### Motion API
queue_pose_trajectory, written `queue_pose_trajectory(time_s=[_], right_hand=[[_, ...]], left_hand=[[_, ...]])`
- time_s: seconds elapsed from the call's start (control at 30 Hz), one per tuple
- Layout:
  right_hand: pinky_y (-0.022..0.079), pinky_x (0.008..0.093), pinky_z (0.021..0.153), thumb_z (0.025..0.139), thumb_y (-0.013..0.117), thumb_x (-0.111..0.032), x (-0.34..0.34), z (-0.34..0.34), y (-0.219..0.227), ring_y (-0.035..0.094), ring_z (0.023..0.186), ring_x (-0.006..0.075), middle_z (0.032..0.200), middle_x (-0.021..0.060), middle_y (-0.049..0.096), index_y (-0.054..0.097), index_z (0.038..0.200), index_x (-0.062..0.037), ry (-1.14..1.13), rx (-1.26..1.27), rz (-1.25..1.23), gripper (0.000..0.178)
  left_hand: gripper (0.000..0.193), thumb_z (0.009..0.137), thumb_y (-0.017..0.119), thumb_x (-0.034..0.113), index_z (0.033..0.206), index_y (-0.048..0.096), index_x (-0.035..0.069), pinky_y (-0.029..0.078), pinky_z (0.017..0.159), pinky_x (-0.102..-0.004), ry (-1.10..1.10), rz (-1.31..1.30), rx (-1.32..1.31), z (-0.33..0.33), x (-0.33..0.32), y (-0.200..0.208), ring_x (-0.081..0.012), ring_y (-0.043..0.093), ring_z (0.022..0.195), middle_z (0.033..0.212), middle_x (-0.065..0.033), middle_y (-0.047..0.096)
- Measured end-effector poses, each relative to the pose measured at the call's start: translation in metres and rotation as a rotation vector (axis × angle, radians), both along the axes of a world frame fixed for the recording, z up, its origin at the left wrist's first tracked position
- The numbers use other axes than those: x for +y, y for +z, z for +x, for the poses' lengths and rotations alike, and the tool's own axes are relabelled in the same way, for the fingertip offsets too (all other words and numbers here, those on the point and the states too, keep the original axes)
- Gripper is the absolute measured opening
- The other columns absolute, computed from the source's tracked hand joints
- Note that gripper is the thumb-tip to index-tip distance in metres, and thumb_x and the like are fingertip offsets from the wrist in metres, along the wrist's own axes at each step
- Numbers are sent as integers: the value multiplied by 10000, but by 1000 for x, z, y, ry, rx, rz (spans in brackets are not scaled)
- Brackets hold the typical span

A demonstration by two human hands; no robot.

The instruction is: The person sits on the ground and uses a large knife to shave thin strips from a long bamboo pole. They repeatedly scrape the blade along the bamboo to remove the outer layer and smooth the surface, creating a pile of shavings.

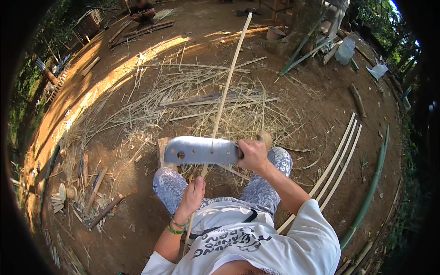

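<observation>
A long pale bamboo strip point(228, 80) runs from beside my body, between my knees, out toward the far ground. My left hand point(192, 196) is closed around its near part. A broad steel cleaver point(204, 151) with holes in the blade is in my right hand point(253, 156), fingers wrapped round the handle; its round wooden end shows past the fist. The blade lies crosswise over the strip, just beyond my left hand, and hides a short piece of it. Whether the edge bites into the strip I cannot tell.
Bamboo shavings point(160, 94) litter the ground ahead. A wooden block point(162, 151) stands by my left knee. Several pale strips point(337, 158) and a green bamboo pole point(373, 183) lie at right. Cut pieces and a stick point(105, 211) lie at left. Another person point(143, 11) sits far off.
</observation>
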State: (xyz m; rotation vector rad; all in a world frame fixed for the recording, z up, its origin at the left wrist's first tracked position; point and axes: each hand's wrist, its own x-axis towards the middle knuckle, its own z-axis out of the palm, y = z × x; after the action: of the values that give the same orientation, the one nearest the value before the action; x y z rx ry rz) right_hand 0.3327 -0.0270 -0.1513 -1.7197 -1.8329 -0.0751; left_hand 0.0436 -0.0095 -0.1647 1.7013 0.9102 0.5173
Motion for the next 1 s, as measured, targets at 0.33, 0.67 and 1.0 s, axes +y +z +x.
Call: queue_pose_trajectory(time_s=[0.33, 0.67, 1.0], right_hand=[[551, 418, 586, 635, 719, -142, 14, 21, -3, 681, 595, 273, 703, 131, 679, 594, 795, -64, -60, -48, -82, 218], [557, 370, 572, 667, 735, -159, 38, 62, 24, 675, 597, 223, 707, 102, 686, 635, 817, -77, -199, -80, -209, 198], [558, 450, 636, 724, 706, -218, 74, 171, 44, 697, 636, 307, 693, 142, 700, 677, 813, -64, -467, -159, -56, 180]], left_hand=[[587, 1092, 291, 487, 754, 490, 51, 327, 481, -309, 34, -174, 102, -19, -13, 19, -121, 408, 498, 567, 4, 416], [584, 1092, 294, 475, 768, 506, 38, 340, 486, -319, 20, -42, 190, -63, -35, 13, -132, 409, 502, 564, -14, 426], [514, 1090, 346, 405, 803, 526, 19, 375, 473, -350, -47, -11, 159, -114, -79, 7, -181, 458, 474, 574, -60, 468]])
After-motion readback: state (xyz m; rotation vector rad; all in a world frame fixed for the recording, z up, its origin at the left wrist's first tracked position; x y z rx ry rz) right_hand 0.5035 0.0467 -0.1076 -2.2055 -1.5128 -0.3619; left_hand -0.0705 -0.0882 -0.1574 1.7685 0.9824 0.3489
